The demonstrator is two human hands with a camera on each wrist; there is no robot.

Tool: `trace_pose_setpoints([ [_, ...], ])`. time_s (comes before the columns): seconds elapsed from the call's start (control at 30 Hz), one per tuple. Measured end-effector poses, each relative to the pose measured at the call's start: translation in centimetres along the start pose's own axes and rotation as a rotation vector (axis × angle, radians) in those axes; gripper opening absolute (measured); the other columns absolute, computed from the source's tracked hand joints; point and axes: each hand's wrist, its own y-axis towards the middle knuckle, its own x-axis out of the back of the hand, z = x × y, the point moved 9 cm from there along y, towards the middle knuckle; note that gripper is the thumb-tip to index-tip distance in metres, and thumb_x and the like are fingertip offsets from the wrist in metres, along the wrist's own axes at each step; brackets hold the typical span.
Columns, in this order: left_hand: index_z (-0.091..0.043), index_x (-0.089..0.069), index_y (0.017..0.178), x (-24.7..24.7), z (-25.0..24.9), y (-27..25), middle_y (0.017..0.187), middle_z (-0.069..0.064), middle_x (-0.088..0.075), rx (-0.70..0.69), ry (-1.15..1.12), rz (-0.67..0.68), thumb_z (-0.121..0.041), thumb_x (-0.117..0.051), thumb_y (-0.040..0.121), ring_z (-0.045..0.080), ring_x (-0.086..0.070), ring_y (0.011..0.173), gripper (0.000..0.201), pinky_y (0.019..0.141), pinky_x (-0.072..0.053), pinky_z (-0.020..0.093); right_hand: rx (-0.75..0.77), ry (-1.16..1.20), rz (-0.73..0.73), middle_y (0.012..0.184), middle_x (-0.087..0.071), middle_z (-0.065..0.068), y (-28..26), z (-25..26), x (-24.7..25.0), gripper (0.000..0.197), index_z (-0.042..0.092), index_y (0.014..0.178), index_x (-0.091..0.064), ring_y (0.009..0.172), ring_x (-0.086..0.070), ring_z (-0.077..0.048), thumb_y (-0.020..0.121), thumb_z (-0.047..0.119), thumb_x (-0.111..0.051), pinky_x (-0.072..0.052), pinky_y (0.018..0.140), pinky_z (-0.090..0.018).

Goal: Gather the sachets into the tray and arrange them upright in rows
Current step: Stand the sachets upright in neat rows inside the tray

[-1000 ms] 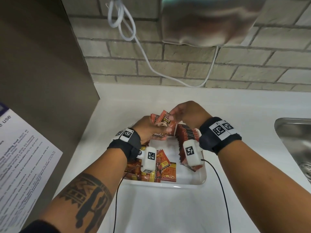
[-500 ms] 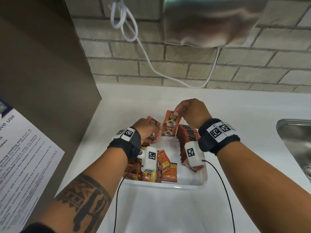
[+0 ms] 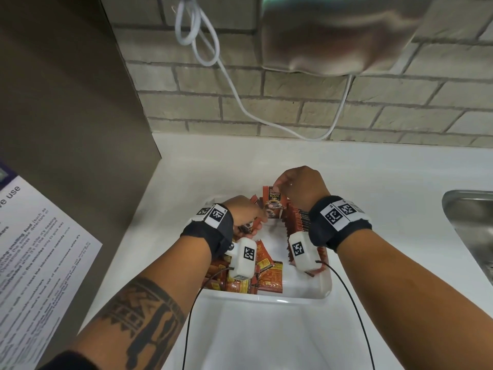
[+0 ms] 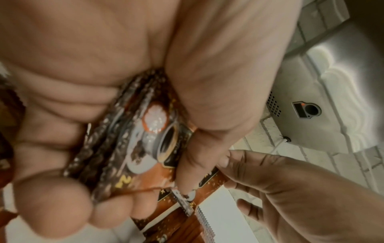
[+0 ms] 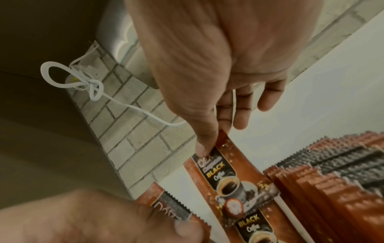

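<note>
Above the tray's (image 3: 293,296) far end, a sachet (image 3: 274,202) hangs upright, long axis vertical, its top edge pinched by the right hand (image 3: 298,186), just left of the standing row (image 3: 300,218). Nearer left, the left hand (image 3: 244,212) clutches a small stack of sachets (image 4: 133,139).

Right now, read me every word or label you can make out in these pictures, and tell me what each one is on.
"BLACK Coffee": sachet pinched at its top by the right hand.
"BLACK Coffee" again: lower on that sachet strip.
"use", "food": paper notice at left; its small print is unreadable.
Brand above "BLACK": blurred.
Wrist tags: square codes, no words.
</note>
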Motion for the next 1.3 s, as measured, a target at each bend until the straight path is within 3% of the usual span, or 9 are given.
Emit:
trace_pose_setpoints([
  [0.1, -0.001, -0.07, 0.108, -0.2, -0.5, -0.2, 0.069, 0.007, -0.066, -0.028, -0.006, 0.024, -0.022, -0.071, 0.092, 0.021, -0.059, 0.061, 0.026, 0.071, -0.054, 0.036, -0.007, 0.028, 0.003, 0.069, -0.07, 0.016, 0.1, 0.0, -0.1, 0.025, 0.034, 0.066, -0.07, 0.084, -0.066, -0.009, 0.083, 0.017, -0.062, -0.053, 0.09, -0.04],
  [0.2, -0.005, -0.07, 0.099, -0.4, -0.7, -0.4, 0.071, 0.007, -0.068, -0.045, 0.018, 0.039, -0.027, -0.071, 0.093, 0.02, -0.06, 0.061, 0.023, 0.064, -0.055, 0.032, 0.003, 0.025, 0.0, 0.071, -0.07, 0.018, 0.3, 0.1, -0.2, 0.027, 0.036, 0.063, -0.069, 0.085, -0.066, -0.01, 0.083, 0.018, -0.064, -0.052, 0.092, -0.044],
  [0.37, -0.001, -0.07, 0.096, -0.7, -0.3, 0.1, 0.077, 0.01, -0.07, -0.033, 0.093, 0.058, -0.034, -0.073, 0.089, 0.029, -0.06, 0.07, 0.034, 0.075, -0.052, 0.04, -0.035, -0.075, 0.03, 0.077, -0.067, 0.016, 0.1, 0.1, -0.6, 0.024, 0.032, 0.068, -0.072, 0.089, -0.062, -0.013, 0.086, 0.018, -0.064, -0.05, 0.095, -0.045],
  [0.47, 0.001, -0.07, 0.103, -0.9, -0.3, 0.1, 0.076, 0.009, -0.071, -0.028, 0.111, 0.065, -0.034, -0.072, 0.09, 0.028, -0.06, 0.068, 0.037, 0.074, -0.049, 0.04, -0.057, -0.147, 0.041, 0.088, -0.068, 0.012, 0.2, 0.0, -0.8, 0.024, 0.033, 0.068, -0.072, 0.098, -0.061, -0.017, 0.086, 0.018, -0.066, -0.049, 0.096, -0.042],
  [0.6, -0.006, -0.065, 0.088, -1.2, -0.8, 0.1, 0.071, 0.003, -0.069, -0.029, 0.174, 0.06, -0.03, -0.068, 0.094, 0.019, -0.059, 0.059, 0.025, 0.068, -0.049, 0.032, -0.068, -0.255, 0.077, 0.103, -0.065, 0.005, 0.3, 0.2, -1.5, 0.028, 0.037, 0.067, -0.068, 0.109, -0.055, -0.023, 0.088, 0.018, -0.066, -0.046, 0.098, -0.042],
  [0.67, -0.01, -0.063, 0.084, -1.3, -1.2, -0.1, 0.071, 0.001, -0.067, -0.03, 0.221, 0.046, -0.029, -0.066, 0.096, 0.015, -0.058, 0.063, 0.023, 0.063, -0.047, 0.028, -0.082, -0.28, 0.105, 0.105, -0.064, 0.004, 0.4, 0.1, -2.0, 0.028, 0.037, 0.067, -0.069, 0.112, -0.053, -0.023, 0.088, 0.018, -0.067, -0.045, 0.1, -0.043],
  [0.97, -0.007, -0.064, 0.086, -2.0, -1.4, 1.0, 0.088, 0.01, -0.07, -0.016, 0.273, 0.099, -0.021, -0.061, 0.097, 0.025, -0.059, 0.066, 0.018, 0.072, -0.048, 0.035, -0.101, -0.316, 0.142, 0.101, -0.065, 0.006, 0.5, -0.5, -3.1, 0.026, 0.034, 0.065, -0.068, 0.11, -0.054, -0.023, 0.086, 0.019, -0.068, -0.045, 0.097, -0.042],
  [1.23, -0.006, -0.067, 0.092, -2.1, -1.0, 1.6, 0.079, 0.006, -0.071, -0.01, 0.292, 0.096, -0.022, -0.061, 0.097, 0.022, -0.058, 0.061, 0.017, 0.067, -0.048, 0.032, -0.095, -0.226, 0.113, 0.085, -0.059, 0.016, 0.6, -0.9, -2.7, 0.023, 0.031, 0.073, -0.073, 0.096, -0.059, -0.017, 0.082, 0.011, -0.066, -0.036, 0.086, -0.035],
  [1.3, -0.006, -0.067, 0.092, -2.0, -0.8, 1.6, 0.077, 0.005, -0.07, -0.008, 0.283, 0.093, -0.022, -0.061, 0.096, 0.024, -0.058, 0.064, 0.017, 0.067, -0.047, 0.033, -0.086, -0.195, 0.086, 0.09, -0.063, 0.015, 0.6, -0.9, -2.4, 0.026, 0.031, 0.072, -0.071, 0.096, -0.06, -0.016, 0.082, 0.009, -0.062, -0.037, 0.086, -0.035],
])
